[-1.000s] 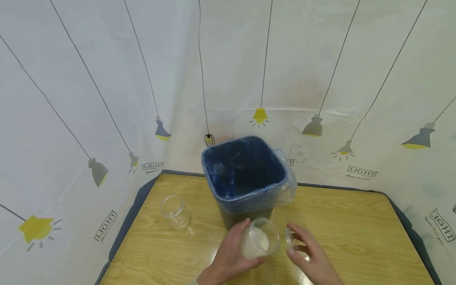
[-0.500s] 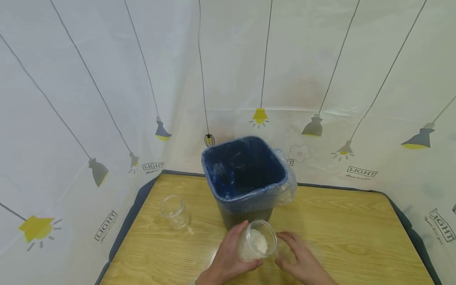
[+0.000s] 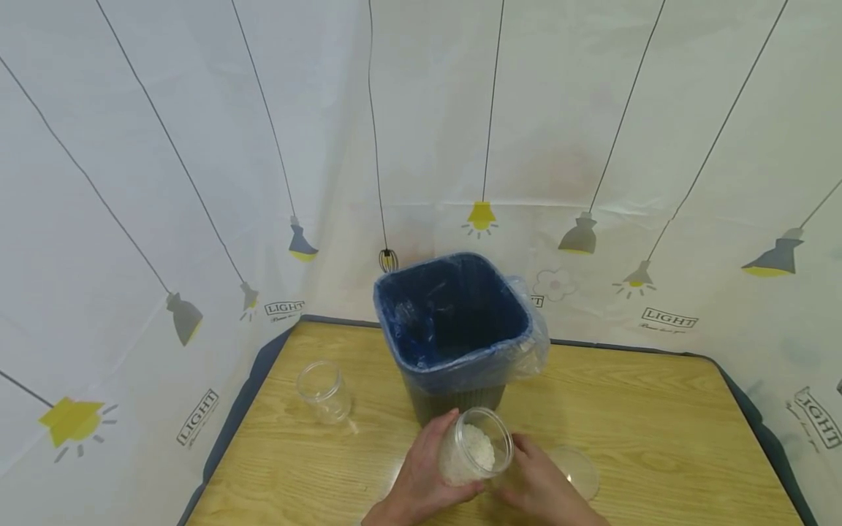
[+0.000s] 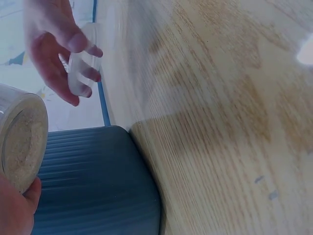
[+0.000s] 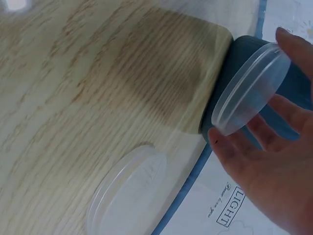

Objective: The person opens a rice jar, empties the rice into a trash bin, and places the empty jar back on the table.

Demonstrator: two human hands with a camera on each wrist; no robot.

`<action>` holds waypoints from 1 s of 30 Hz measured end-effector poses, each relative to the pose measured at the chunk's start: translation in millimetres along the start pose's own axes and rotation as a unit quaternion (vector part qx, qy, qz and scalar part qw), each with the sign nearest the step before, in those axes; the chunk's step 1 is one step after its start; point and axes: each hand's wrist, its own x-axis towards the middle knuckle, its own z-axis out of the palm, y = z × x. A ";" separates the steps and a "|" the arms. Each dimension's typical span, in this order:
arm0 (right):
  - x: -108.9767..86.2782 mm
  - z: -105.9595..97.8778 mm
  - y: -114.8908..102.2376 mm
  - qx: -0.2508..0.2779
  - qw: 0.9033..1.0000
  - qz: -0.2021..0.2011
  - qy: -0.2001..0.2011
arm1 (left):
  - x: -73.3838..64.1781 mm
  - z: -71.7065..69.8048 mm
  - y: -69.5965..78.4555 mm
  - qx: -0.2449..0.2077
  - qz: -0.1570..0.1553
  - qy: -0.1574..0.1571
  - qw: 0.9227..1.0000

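Observation:
My left hand (image 3: pixel 417 475) grips a clear jar (image 3: pixel 475 449) partly filled with white, rice-like grains. The jar leans, its open mouth tilted up and to the right, in front of the bin. My right hand (image 3: pixel 546 482) is close beside the jar in the head view, fingertips partly hidden behind it. In the right wrist view, that hand's thumb and fingers hold a clear round lid (image 5: pixel 252 90) by its edge; the left wrist view shows this lid (image 4: pixel 84 63) too. A second clear lid (image 3: pixel 575 471) lies on the table, right of my right hand.
A bin (image 3: pixel 454 394) lined with a blue plastic bag stands just beyond my hands. To its left is another clear jar (image 3: pixel 324 393), upright with no lid on. The wooden table (image 3: pixel 645 424) ends at a printed cloth backdrop (image 3: pixel 592 109).
The right hand has moved left and slightly down, closer in beside the jar. The jar has turned slightly in the left hand, and the lid on the table shows more fully.

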 end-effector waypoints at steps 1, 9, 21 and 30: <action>0.9 0.9 -1.2 0.001 1.000 0.010 -0.005 | 0.0 0.1 0.2 -0.002 -0.003 -0.002 1.000; 8.0 8.1 -7.9 0.006 0.997 0.059 -0.055 | -0.2 1.5 1.1 -0.013 -0.022 -0.005 1.000; 5.2 21.1 -8.8 -0.059 0.987 0.103 -0.111 | 0.0 2.1 1.3 -0.017 -0.019 -0.002 1.000; 4.1 23.1 -6.9 -0.065 0.984 0.096 -0.133 | 0.1 0.6 1.5 -0.010 -0.012 0.001 1.000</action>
